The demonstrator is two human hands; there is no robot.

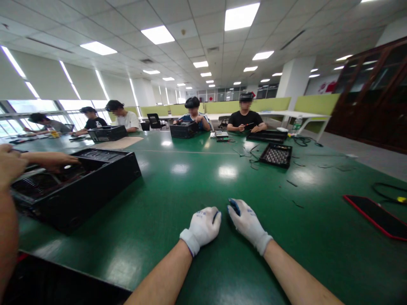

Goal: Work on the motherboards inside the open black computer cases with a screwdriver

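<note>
My left hand (205,225), in a white glove with blue print, rests on the green tabletop (190,178) near the centre. Its fingers are curled and pressed together, and what lies under them, if anything, is hidden. Just to the right, my right hand (247,220) wears a matching glove with blue on the finger pads. Its thumb and fingers are slightly apart, with nothing visible between them. A narrow gap of bare table separates the two hands.
At left, another person's hands reach into a black computer case (89,190). A black tray (276,155) of small parts sits beyond my right hand, near loose cables. A red-edged black mat (378,216) lies far right. Several people sit across the table.
</note>
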